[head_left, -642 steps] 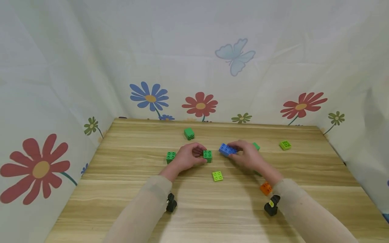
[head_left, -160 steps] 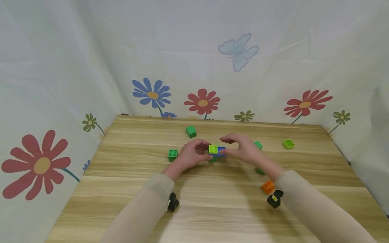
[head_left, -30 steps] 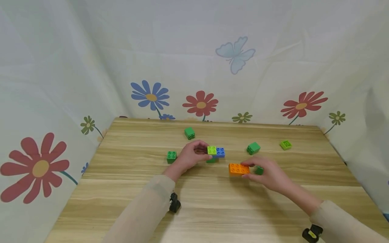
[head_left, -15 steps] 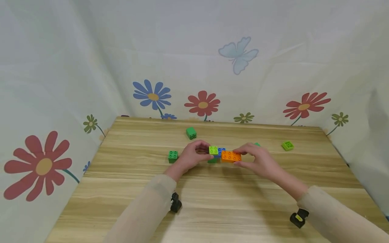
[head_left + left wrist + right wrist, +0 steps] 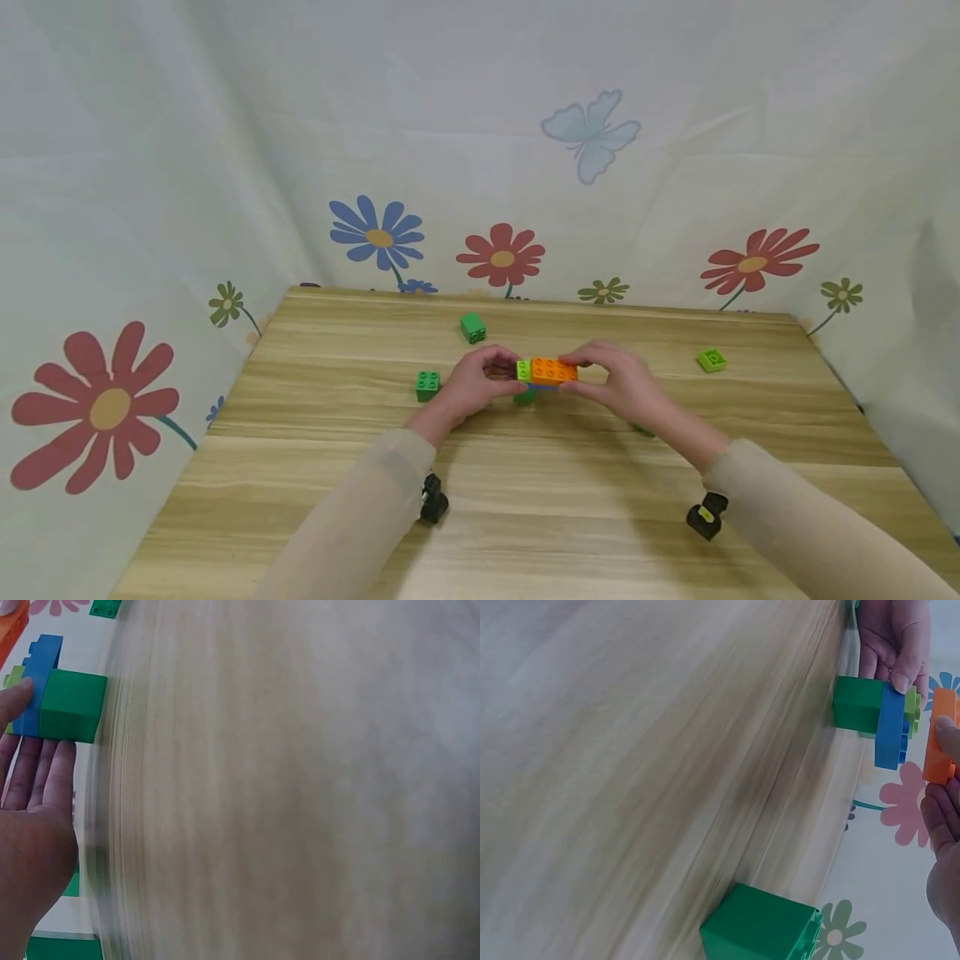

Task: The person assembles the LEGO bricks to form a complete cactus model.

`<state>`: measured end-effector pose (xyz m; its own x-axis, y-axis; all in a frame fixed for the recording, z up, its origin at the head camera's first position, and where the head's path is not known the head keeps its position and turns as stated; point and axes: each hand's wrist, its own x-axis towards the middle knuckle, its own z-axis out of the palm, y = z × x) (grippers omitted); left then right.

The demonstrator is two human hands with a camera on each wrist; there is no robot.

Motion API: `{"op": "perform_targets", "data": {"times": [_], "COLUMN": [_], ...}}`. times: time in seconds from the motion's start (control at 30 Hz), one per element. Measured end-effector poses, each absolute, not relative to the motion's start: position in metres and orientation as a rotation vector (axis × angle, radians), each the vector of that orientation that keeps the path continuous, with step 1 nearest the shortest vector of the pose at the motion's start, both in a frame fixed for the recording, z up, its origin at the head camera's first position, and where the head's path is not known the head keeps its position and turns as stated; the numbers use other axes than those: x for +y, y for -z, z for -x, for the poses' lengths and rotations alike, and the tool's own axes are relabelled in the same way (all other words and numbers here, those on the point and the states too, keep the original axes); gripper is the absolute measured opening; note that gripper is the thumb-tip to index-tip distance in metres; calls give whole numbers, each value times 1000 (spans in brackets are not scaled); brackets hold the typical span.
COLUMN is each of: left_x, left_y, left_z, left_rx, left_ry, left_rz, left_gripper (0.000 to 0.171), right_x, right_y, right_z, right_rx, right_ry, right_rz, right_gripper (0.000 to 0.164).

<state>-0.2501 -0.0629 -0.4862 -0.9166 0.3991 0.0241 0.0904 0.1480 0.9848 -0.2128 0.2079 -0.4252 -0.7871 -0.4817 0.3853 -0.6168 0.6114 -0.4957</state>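
Observation:
My left hand holds a small stack between thumb and fingers. At its bottom is a green brick, with a longer blue brick across it, jutting out to the right. A thin lime brick sits on the blue one's left half. My right hand pinches the right end of an orange eight-stud brick, studs up. From the head the orange brick overlaps the blue and part of the lime brick; in the right wrist view a gap shows between it and the stack.
On the wooden table, one green brick stands left of my left hand and another green brick lies behind it. An upturned lime brick is at the far right. A green brick peeks out under my right wrist.
Over the last second my right hand has carried the orange brick left and away from me to the stack. Earlier, the blue and lime bricks were added onto the green one. My left hand stays put.

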Motion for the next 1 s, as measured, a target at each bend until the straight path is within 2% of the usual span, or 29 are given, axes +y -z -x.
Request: {"op": "perform_targets", "data": {"times": [0.43, 1.0], "left_x": [-63, -65], "left_y": [489, 483], "left_z": [253, 249], "left_rx": [2173, 2188], "left_ry": [-1839, -1801], "left_rz": [-484, -472], "left_gripper": [35, 40], "right_x": [190, 173], "right_y": [428, 431], "right_z": [229, 234], "right_rx": [-2597, -2617], "right_ry": [-970, -1014], "right_rz": [-958, -977], "right_gripper": [39, 40]}}
